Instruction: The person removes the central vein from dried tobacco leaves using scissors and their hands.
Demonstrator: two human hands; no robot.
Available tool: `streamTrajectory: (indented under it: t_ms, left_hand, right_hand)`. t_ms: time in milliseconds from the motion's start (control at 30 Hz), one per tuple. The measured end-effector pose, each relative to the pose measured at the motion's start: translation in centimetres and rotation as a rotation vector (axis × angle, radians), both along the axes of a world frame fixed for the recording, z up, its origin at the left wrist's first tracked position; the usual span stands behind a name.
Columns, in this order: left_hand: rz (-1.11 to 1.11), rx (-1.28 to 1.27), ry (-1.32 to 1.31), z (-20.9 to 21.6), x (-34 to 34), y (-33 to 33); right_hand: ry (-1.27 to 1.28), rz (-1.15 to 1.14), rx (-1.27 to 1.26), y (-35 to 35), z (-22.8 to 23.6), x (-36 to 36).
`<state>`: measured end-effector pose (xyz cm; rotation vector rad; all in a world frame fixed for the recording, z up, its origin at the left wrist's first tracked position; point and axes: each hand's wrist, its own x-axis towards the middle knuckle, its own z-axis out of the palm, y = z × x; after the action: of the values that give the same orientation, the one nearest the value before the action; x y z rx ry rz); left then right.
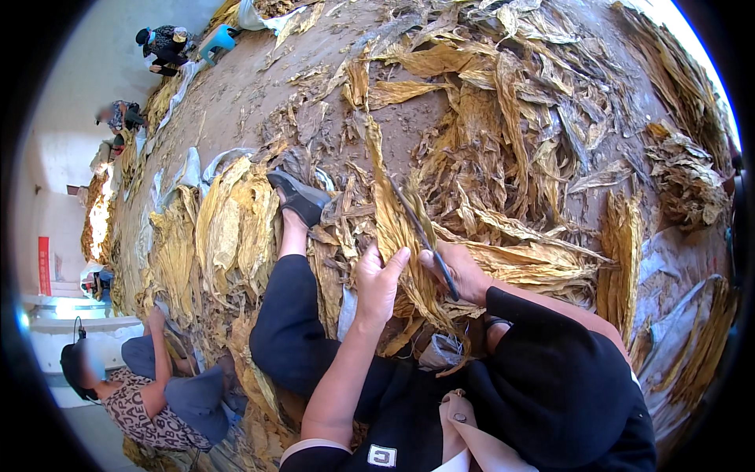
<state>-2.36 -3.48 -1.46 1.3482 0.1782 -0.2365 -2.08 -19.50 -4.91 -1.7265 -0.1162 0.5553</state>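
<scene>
Between my hands stands a long yellow-brown dried tobacco leaf [390, 216], its upper end pointing away from me. My left hand [377, 285] is closed on the leaf's left side, thumb raised, with the other fingers partly hidden. My right hand [459, 272] is closed around a thin, dark, slightly curved strip [412, 214] that runs along the leaf's right side. Whether this strip is a stick or a dark rolled leaf, I cannot tell. Loose dried leaves [519, 263] lie just beyond and to the right of my right hand.
A heap of dried leaves [480, 134] spreads across the dirt floor [314, 86]. Leaf bundles [236, 208] lie left of my outstretched shoe [299, 197]; another bundle [620, 263] is at right. A person [169, 385] sits close at left; others are farther back near a blue stool [218, 43].
</scene>
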Motion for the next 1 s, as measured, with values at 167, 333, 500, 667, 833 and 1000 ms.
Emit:
streamTrajectory:
  t_ms: [167, 333, 500, 667, 833, 1000]
  left_hand:
    - [0.046, -0.073, 0.046, 0.0, -0.3, 0.9]
    - [0.100, -0.180, 0.089, 0.2, 0.4, 2.4]
    - [0.128, -0.180, 0.052, 0.1, 0.6, 3.7]
    - [0.130, -0.090, -0.040, 0.9, 0.9, 5.0]
    - [0.072, 0.008, -0.059, 2.5, 0.8, 6.0]
    - [-0.111, 0.048, 0.061, 3.0, -0.3, 5.5]
  right_hand:
    - [0.297, -0.085, 0.346, -0.4, 0.5, 0.5]
    - [0.191, -0.106, 0.305, -0.7, -0.1, 0.9]
    - [0.237, -0.113, 0.271, -0.6, 0.2, 0.8]
    - [0.273, -0.160, 0.285, -1.0, 0.8, 1.0]
    - [0.233, -0.245, 0.334, -0.9, 1.1, 1.0]
    - [-0.101, -0.385, 0.359, -0.1, 1.4, 1.7]
